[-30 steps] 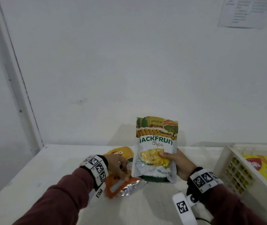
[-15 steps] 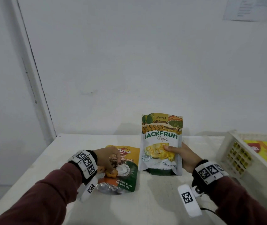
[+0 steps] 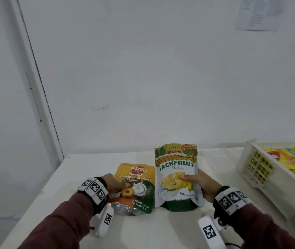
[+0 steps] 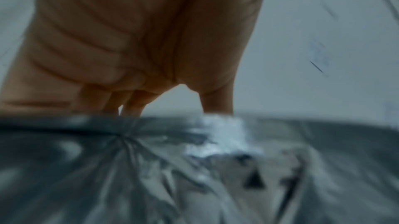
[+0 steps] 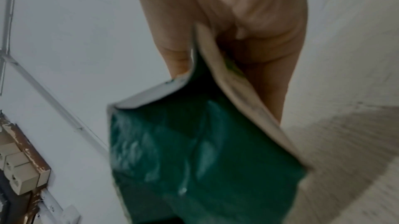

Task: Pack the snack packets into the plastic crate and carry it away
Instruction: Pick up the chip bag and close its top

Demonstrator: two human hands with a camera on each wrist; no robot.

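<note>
Crate (image 3: 250, 169) right, packets inside; right hand (image 3: 203, 186) fingers grip jackfruit pouch (image 3: 176, 169), left hand (image 3: 111, 182) biscuit pouch (image 3: 136, 178).

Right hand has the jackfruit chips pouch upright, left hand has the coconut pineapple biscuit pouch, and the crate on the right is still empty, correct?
Not quite: the head view shows the plastic crate already holds yellow snack packets. The rest stands: right hand holds the jackfruit chips pouch upright, left hand holds the coconut pineapple biscuit pouch.

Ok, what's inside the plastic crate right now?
The plastic crate already holds yellow snack packets with red logos. Its wall and the picture's edge hide the rest, so no count.
</note>
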